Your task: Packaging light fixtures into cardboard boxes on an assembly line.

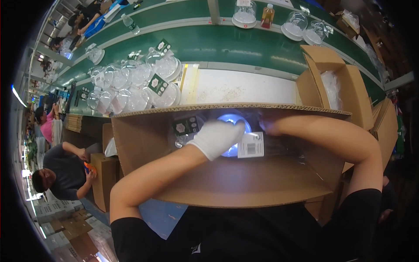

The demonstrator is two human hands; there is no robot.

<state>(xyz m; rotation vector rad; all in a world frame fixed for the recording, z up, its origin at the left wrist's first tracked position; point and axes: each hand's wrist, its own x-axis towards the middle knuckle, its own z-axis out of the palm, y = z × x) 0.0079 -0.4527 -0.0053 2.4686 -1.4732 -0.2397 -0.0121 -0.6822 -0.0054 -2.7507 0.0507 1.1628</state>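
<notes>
A large open cardboard box (pixel 244 187) stands in front of me, and both my hands reach into it. My left hand (pixel 218 136), in a white glove, is closed at a glowing clear dome (pixel 231 150) with bluish-white light. From the dome hangs a white printed tag (pixel 251 145). Beside the glove, nearer the box's left side, lies another clear dome with a dark green tag (pixel 186 126). My right hand (pixel 271 124) is against the far wall, right of the lit dome; its fingers are dim and blurred. More clear plastic shows below it.
Many clear domes with tags (pixel 131 83) crowd the green bench at left. A smaller open carton (pixel 331 83) holding plastic stands at right. Farther back are domes (pixel 244 16), an amber bottle (pixel 267 16) and a clear bottle (pixel 130 23). A co-worker (pixel 65 170) sits at left beside a carton.
</notes>
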